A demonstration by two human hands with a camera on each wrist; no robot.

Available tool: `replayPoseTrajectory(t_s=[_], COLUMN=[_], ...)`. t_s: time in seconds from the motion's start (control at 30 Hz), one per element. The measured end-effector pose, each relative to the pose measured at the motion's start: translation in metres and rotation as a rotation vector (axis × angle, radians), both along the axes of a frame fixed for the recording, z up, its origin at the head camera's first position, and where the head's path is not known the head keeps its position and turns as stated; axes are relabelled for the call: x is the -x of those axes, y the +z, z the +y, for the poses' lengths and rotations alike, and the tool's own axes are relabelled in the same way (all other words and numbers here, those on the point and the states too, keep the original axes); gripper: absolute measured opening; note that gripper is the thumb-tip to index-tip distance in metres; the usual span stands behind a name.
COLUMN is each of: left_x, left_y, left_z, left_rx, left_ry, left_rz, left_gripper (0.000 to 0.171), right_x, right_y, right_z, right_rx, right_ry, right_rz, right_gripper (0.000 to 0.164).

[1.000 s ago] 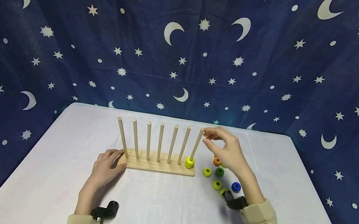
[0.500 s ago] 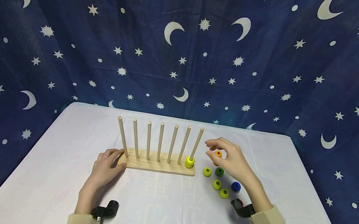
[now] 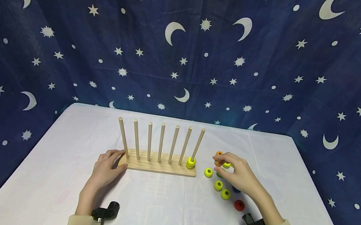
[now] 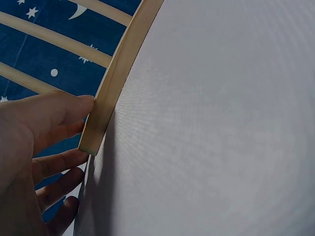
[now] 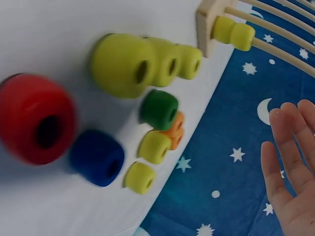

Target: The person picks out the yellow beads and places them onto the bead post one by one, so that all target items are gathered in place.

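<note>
My left hand [image 3: 105,169] holds the left end of a wooden peg rack [image 3: 158,168]; its thumb lies on the front edge, with fingers round the end. Two yellow beads [image 3: 190,163] are stacked on the rack's rightmost peg [image 3: 198,142]. To the right, my right hand [image 3: 239,174] hovers above loose beads, fingers relaxed and nothing between them. Around it lie yellow beads [image 3: 218,185], orange beads [image 3: 219,154], a green bead [image 5: 159,109], a blue bead [image 5: 97,158] and a red bead [image 3: 239,205]. In the head view the hand partly covers the green and blue ones.
Bare pegs [image 3: 160,142] stand upright along the rest of the rack. A white cloth [image 3: 158,214] covers the table. Behind it hangs a dark blue curtain [image 3: 186,70] with moons and stars. Each wrist carries a black camera [image 3: 106,210].
My right hand has moved from the top of the rightmost peg down and right, over the loose beads. The red bead has come into sight. My left hand has stayed still.
</note>
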State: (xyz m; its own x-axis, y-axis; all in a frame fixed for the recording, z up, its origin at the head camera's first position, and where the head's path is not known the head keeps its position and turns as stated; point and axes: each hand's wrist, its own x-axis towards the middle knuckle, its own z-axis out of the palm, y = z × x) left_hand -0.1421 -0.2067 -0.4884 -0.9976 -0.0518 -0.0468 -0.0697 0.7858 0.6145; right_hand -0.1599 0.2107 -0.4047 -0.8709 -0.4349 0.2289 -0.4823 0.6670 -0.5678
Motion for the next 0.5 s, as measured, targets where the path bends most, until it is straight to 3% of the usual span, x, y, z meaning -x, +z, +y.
replayPoseTrajectory(t_s=[0.3,0.5], left_x=[0.001,0.001], left_y=[0.0,0.0], left_z=[0.001,0.001], left_rx=[0.007,0.004], left_ry=[-0.002,-0.002], left_rz=[0.0,-0.002], left_gripper=[0.057,0.057], right_x=[-0.012,-0.018], right_y=[-0.015,-0.026], right_z=[0.014,0.023], right_rx=[-0.056,-0.071], right_ry=[-0.033,-0.012], right_rz=[-0.04,-0.024], right_gripper=[0.03,0.028])
